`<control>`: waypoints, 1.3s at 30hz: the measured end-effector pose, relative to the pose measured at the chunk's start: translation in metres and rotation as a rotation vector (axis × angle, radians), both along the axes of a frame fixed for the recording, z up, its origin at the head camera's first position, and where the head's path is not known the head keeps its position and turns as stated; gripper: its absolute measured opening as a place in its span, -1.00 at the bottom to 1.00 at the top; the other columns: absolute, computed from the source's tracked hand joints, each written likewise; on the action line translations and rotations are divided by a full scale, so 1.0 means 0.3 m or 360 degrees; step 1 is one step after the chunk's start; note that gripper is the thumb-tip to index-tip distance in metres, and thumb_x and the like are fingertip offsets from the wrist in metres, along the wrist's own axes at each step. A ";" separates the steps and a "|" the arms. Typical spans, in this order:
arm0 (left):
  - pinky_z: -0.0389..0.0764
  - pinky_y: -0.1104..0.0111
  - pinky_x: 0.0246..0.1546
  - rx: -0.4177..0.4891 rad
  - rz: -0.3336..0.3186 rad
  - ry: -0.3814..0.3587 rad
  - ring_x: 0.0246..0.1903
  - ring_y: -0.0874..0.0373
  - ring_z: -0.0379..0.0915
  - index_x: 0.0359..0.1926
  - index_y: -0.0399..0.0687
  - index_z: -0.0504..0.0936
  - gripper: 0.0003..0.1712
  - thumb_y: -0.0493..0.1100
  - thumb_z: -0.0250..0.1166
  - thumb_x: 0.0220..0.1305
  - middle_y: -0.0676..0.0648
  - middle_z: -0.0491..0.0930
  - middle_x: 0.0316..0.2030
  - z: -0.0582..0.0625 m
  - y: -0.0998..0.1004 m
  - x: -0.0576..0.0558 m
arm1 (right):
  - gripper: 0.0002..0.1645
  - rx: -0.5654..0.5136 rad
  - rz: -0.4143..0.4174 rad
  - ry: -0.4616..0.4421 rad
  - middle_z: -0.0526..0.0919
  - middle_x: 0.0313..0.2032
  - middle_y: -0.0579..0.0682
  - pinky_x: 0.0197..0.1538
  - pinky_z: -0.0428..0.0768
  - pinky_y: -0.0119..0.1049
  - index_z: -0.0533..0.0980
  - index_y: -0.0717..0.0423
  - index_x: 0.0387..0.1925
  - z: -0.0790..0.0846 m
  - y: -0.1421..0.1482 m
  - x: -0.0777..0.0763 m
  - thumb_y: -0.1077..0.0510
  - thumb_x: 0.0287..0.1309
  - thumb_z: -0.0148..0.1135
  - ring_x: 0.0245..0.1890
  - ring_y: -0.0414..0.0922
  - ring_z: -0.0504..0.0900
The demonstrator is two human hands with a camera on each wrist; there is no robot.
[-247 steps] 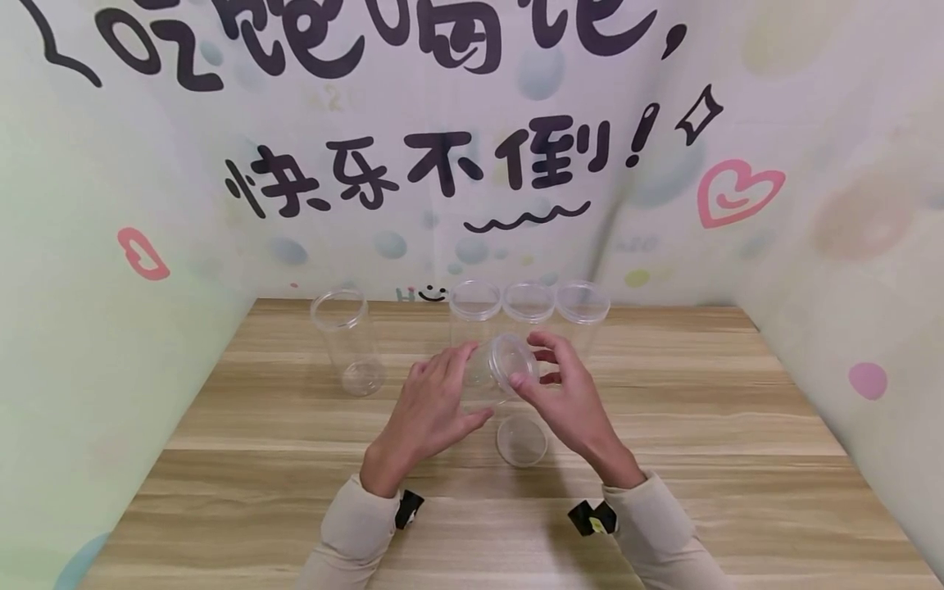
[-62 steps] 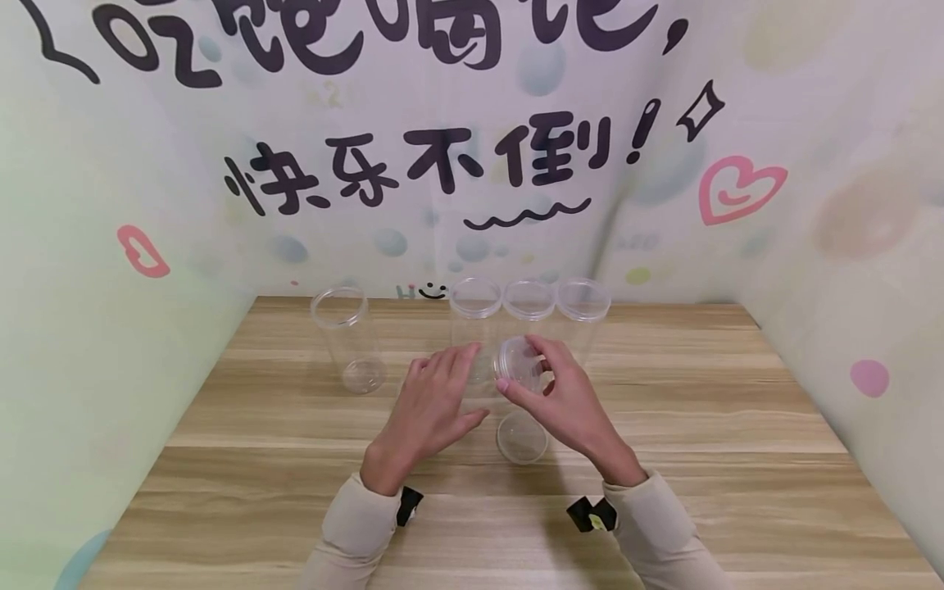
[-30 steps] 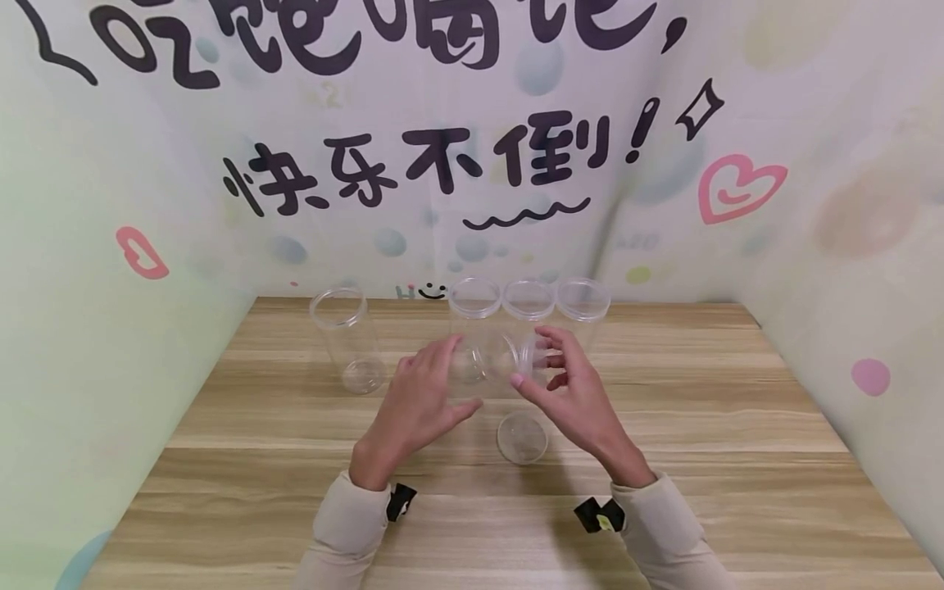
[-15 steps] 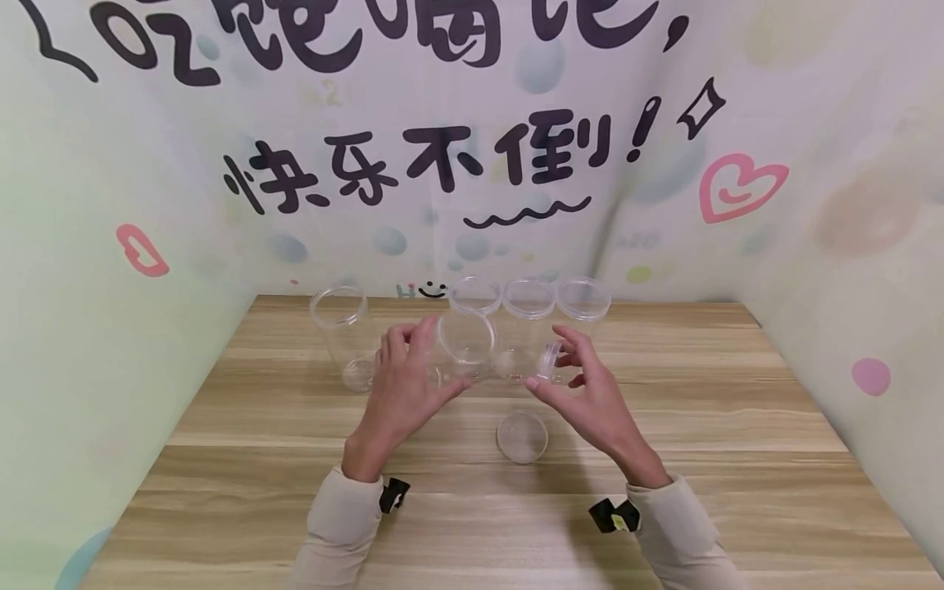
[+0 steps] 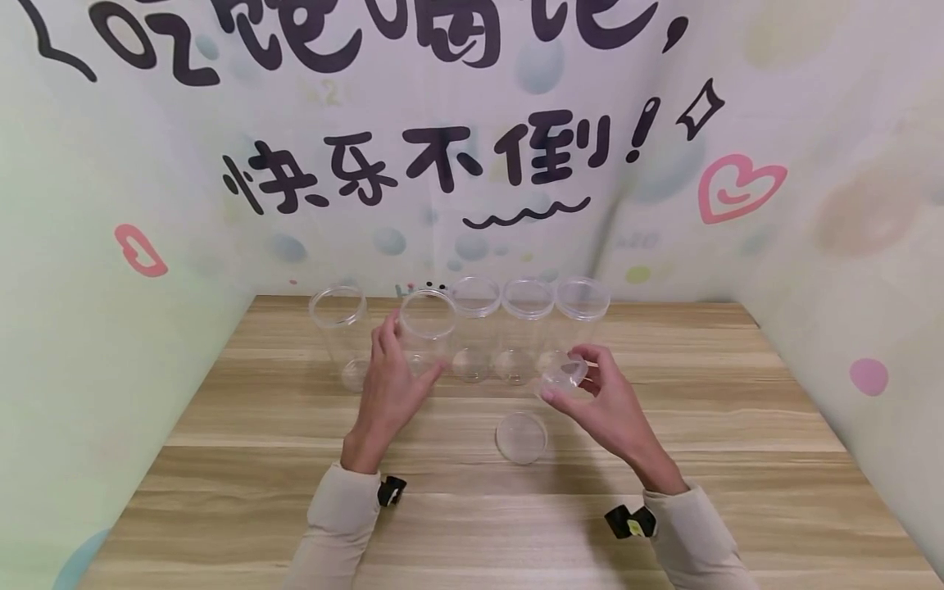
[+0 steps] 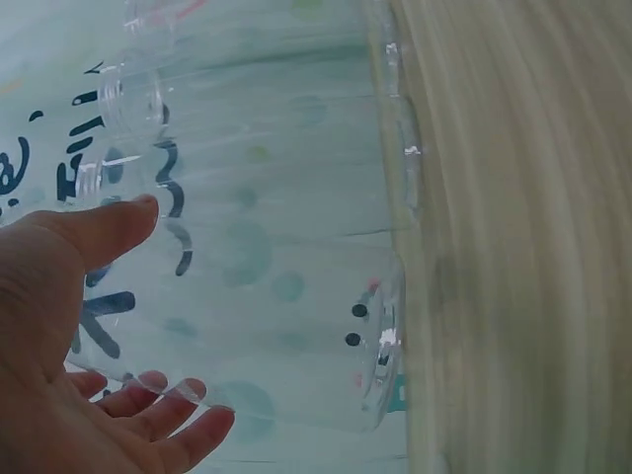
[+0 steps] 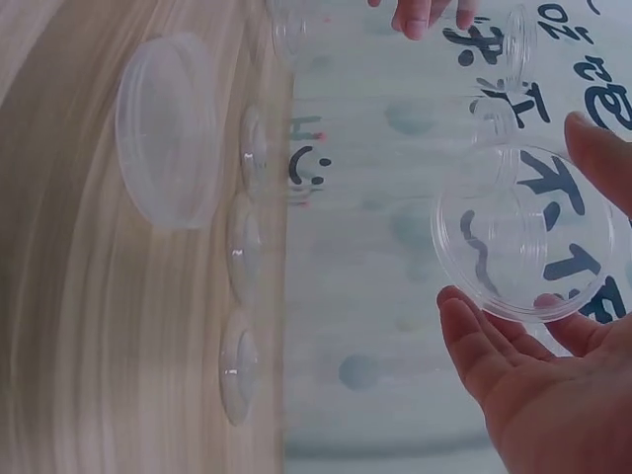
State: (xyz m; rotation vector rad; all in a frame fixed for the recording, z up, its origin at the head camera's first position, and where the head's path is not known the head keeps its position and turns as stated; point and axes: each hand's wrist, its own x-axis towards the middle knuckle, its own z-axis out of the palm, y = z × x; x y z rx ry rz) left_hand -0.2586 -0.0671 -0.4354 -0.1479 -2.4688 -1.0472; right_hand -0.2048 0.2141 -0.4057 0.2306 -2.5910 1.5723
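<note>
My left hand [image 5: 389,392] grips a clear plastic jar [image 5: 428,340] without a lid, thumb on one side and fingers on the other. The jar stands nearly upright beside the back row; whether its base touches the table is hard to tell. In the left wrist view the jar's clear wall [image 6: 267,336] lies between thumb and fingers. A round clear lid [image 5: 566,373] is pinched in my right hand [image 5: 612,410], tilted above the table. The right wrist view shows that lid [image 7: 528,232] held by its edge. Another lid [image 5: 521,437] lies flat on the wood between my hands.
Three clear jars with lids on [image 5: 528,328] stand in a row at the back, close to the held jar. A lidless clear jar [image 5: 342,328] stands further left, partly behind my left hand. A printed cloth wall [image 5: 442,238] rises behind the wooden table [image 5: 472,524].
Lid and jar, together between my hands earlier, are now apart. My left hand has carried the jar left and back and turned it upright; my right hand has moved right with the lid.
</note>
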 end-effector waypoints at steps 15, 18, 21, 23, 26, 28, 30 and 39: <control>0.39 0.05 -0.01 0.0149 0.0068 -0.0016 0.03 -0.16 0.32 0.30 -0.20 0.04 0.06 0.04 0.43 -0.12 -0.23 0.22 0.13 -0.050 -0.022 -0.033 | -0.17 0.0270 -0.0129 0.0166 0.48 -0.13 -0.02 -0.23 0.43 -0.33 0.32 0.05 0.03 -0.057 0.045 -0.003 -0.17 -0.30 0.44 -0.21 -0.20 0.39; 0.40 0.05 -0.03 0.0121 0.0081 -0.0001 0.01 -0.13 0.32 0.31 -0.16 0.05 0.06 0.07 0.43 -0.13 -0.22 0.23 0.10 -0.056 -0.024 -0.033 | -0.16 0.0266 -0.0135 0.0171 0.49 -0.14 0.04 -0.22 0.44 -0.34 0.32 0.08 0.03 -0.062 0.049 -0.006 -0.14 -0.31 0.46 -0.21 -0.17 0.42; 0.43 0.05 -0.11 0.0069 0.0129 0.0007 -0.03 -0.11 0.31 0.31 -0.13 0.07 0.07 0.10 0.42 -0.14 -0.22 0.23 0.06 -0.062 -0.026 -0.033 | -0.15 0.0257 -0.0140 0.0163 0.50 -0.15 0.07 -0.20 0.46 -0.30 0.31 0.10 0.02 -0.067 0.053 -0.009 -0.11 -0.33 0.47 -0.22 -0.14 0.45; 0.44 0.06 -0.18 0.0040 0.0174 0.0009 -0.07 -0.11 0.31 0.32 -0.10 0.07 0.07 0.12 0.42 -0.15 -0.22 0.23 0.04 -0.065 -0.028 -0.033 | -0.14 0.0255 -0.0140 0.0146 0.50 -0.15 0.07 -0.19 0.47 -0.27 0.31 0.10 0.02 -0.070 0.056 -0.009 -0.10 -0.35 0.48 -0.23 -0.12 0.46; 0.45 0.05 -0.24 0.0015 0.0224 0.0017 -0.09 -0.13 0.34 0.32 -0.09 0.04 0.08 0.12 0.42 -0.15 -0.23 0.25 0.02 -0.066 -0.031 -0.034 | -0.13 0.0253 -0.0138 0.0105 0.50 -0.15 0.08 -0.18 0.48 -0.23 0.29 0.10 0.03 -0.074 0.060 -0.008 -0.08 -0.35 0.49 -0.23 -0.09 0.49; 0.44 0.03 -0.24 0.0010 0.0243 0.0015 -0.07 -0.15 0.35 0.33 -0.10 0.00 0.09 0.10 0.41 -0.13 -0.24 0.28 0.03 -0.063 -0.031 -0.032 | -0.11 0.0255 -0.0133 0.0083 0.50 -0.13 0.09 -0.17 0.48 -0.21 0.28 0.11 0.04 -0.076 0.062 -0.007 -0.06 -0.36 0.50 -0.22 -0.05 0.50; 0.43 0.01 -0.21 0.0009 0.0255 0.0009 -0.05 -0.18 0.35 0.33 -0.11 -0.05 0.09 0.09 0.40 -0.10 -0.26 0.30 0.06 -0.058 -0.030 -0.028 | -0.09 0.0255 -0.0123 0.0066 0.49 -0.11 0.10 -0.16 0.48 -0.18 0.26 0.12 0.06 -0.081 0.066 -0.008 -0.04 -0.36 0.50 -0.20 -0.01 0.51; 0.40 -0.03 -0.13 0.0032 0.0232 -0.0039 -0.09 -0.32 0.36 0.36 -0.25 -0.21 0.15 0.03 0.36 -0.02 -0.41 0.22 0.12 -0.038 -0.021 -0.007 | -0.01 0.0339 -0.0029 0.0067 0.43 0.01 0.14 -0.14 0.48 -0.14 0.23 0.19 0.13 -0.116 0.082 -0.023 -0.07 -0.35 0.49 -0.05 0.02 0.44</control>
